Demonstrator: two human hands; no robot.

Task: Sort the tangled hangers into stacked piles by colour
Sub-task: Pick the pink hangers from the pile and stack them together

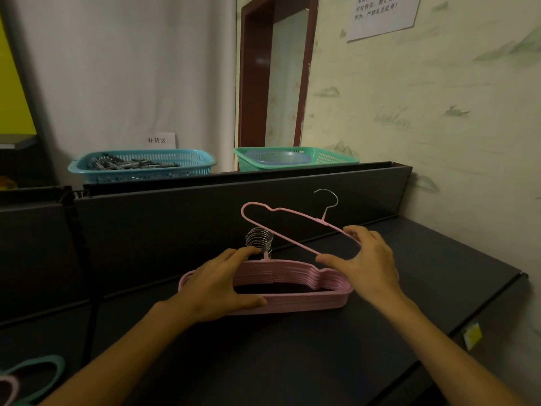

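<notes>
A stack of several pink hangers [298, 291] lies flat on the dark shelf [292, 356], their metal hooks [259, 240] bunched at the back. My left hand [218, 285] grips the stack's left end, thumb on the front bar and fingers over the top. My right hand [364, 259] holds a single pink hanger [281, 227] by its right end, tilted up above the stack with its silver hook pointing to the upper right. At the bottom left corner a teal hanger [44, 373] and another pink hanger [8, 388] show partly.
A dark back panel [175, 224] rises behind the shelf. Beyond it stand a blue basket [140, 168] holding metal clips and a green basket [295, 158] with a blue dish. A wall runs along the right; a yellow tag [472, 335] hangs on the shelf's right edge.
</notes>
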